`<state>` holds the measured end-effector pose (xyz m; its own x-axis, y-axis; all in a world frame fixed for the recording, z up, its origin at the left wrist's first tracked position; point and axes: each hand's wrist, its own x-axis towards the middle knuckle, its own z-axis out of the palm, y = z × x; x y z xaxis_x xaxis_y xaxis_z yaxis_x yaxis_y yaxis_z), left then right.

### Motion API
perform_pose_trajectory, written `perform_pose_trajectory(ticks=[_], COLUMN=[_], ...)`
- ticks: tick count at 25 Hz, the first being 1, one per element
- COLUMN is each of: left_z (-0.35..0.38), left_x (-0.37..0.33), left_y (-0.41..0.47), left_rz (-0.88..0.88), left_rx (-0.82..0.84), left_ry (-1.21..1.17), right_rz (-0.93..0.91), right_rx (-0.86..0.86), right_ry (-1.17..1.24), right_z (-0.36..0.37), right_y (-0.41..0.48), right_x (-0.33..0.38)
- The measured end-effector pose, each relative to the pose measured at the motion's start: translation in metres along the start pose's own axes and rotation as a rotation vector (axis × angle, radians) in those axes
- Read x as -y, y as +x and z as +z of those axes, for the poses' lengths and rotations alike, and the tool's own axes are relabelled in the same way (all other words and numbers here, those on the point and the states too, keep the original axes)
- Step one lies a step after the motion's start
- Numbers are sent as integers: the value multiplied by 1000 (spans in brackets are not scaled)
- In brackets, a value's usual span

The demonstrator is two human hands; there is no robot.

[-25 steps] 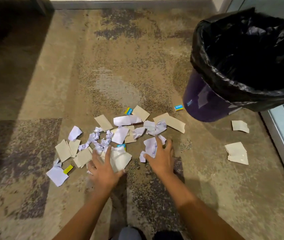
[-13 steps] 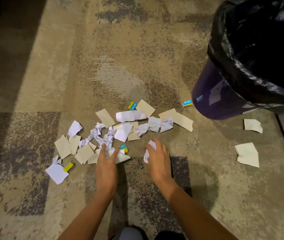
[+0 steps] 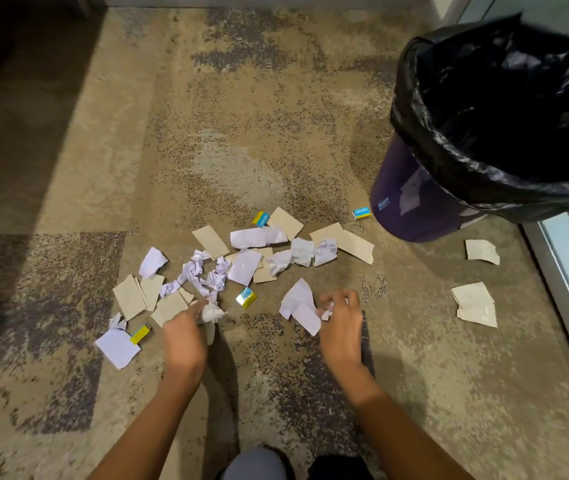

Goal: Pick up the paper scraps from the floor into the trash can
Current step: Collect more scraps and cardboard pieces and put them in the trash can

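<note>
Bare forearms (image 3: 158, 427), grey trouser knee (image 3: 255, 464) (partly visible)

I'm seeing warm, fairly dim indoor light: the carpet (image 3: 241, 150) is brightest mid-frame and drops to near black at its far-left corner. Soft shadows sit right beside both forearms and the trash can (image 3: 411, 209), whose black liner (image 3: 411, 109) gives small glints w/ the inside too dark to read. Left hand (image 3: 182, 334) is motion-blurred, paper scraps (image 3: 245, 266) approx sharp, and frame edges bend wide-angle style.
</note>
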<state>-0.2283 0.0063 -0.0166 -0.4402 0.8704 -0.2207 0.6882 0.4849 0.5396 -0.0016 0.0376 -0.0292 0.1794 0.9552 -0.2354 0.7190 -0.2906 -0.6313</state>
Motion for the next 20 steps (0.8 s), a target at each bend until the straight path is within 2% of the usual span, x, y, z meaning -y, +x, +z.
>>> perform_pose_trajectory(ticks=[1, 5, 7, 13, 20], left_z=[-3, -12, -15, -29, -28], left_x=[-1, 4, 10, 7, -17], left_y=[-5, -18, -22, -24, -25], left_rz=[-3, -13, -7, 37, 84], left_rx=[-8, -3, 7, -59, -54], left_ry=[-22, 22, 26, 34, -39], right_rz=[10, -11, 10, 63, 175], right_rx=[16, 186, 207, 66, -118], right_ry=[32, -161, -204, -232, -9], right_z=[-2, 6, 15, 9, -25], right_y=[-1, 3, 4, -2, -22], right_x=[0, 5, 9, 8, 4])
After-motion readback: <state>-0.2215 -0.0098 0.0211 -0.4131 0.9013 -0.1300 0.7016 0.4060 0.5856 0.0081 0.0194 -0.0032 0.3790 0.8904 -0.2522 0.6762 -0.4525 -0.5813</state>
